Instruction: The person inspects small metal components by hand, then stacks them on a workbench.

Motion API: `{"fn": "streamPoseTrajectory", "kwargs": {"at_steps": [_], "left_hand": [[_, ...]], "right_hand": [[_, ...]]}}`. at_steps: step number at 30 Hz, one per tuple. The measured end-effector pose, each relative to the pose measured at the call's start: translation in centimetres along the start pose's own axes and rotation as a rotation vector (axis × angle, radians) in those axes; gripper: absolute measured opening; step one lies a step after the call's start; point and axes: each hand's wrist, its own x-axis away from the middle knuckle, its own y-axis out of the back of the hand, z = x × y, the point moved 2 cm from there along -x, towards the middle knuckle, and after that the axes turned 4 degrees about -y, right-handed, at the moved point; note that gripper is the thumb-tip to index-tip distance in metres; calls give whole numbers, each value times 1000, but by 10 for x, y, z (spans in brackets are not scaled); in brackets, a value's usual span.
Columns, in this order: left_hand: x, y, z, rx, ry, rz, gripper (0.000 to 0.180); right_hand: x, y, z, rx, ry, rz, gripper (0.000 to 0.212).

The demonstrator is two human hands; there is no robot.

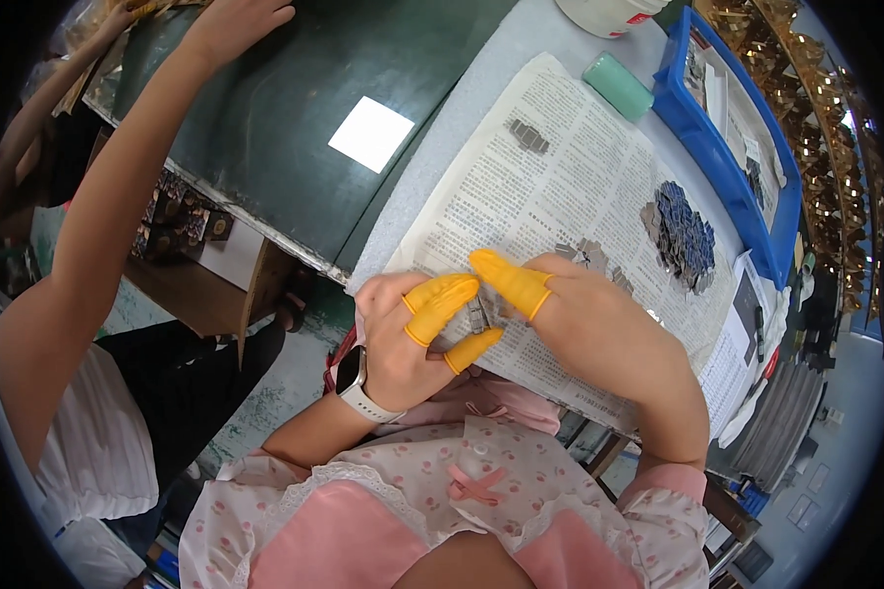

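Note:
My left hand point(398, 334), with yellow finger cots on several fingers, is closed round a small stack of flat grey pieces point(477, 314) between thumb and fingers. Close beside it, my right hand point(570, 304) also wears yellow cots; its fingers are drawn together near the left fingertips, and what they hold is hidden. Both hands are over a newspaper sheet point(481, 211). Just beyond the right hand lie loose grey pieces point(589, 255). A larger heap of dark blue-grey pieces point(683, 236) is to the right, and a small grey cluster point(529, 136) lies farther off.
A blue tray point(670, 83) holding papers and small parts borders the right side, near a green cylinder point(619, 86) and a white tub point(609, 15). A white square point(371, 134) lies on the dark green table point(275, 108). Another person's arm point(118, 187) reaches across at left.

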Motion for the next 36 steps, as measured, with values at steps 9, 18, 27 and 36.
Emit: {"fn": "streamPoseTrajectory", "kwargs": {"at_steps": [9, 18, 27, 36], "left_hand": [[1, -1, 0, -11, 4, 4, 67], [-1, -1, -1, 5, 32, -1, 59], [-1, -2, 0, -16, 3, 13, 65], [0, -4, -1, -23, -7, 3, 65]], "right_hand": [[-19, 0, 7, -357, -152, 127, 63], [14, 16, -17, -89, -69, -155, 51], [35, -5, -10, 227, -90, -221, 33], [39, -10, -11, 280, 40, -385, 26]]}}
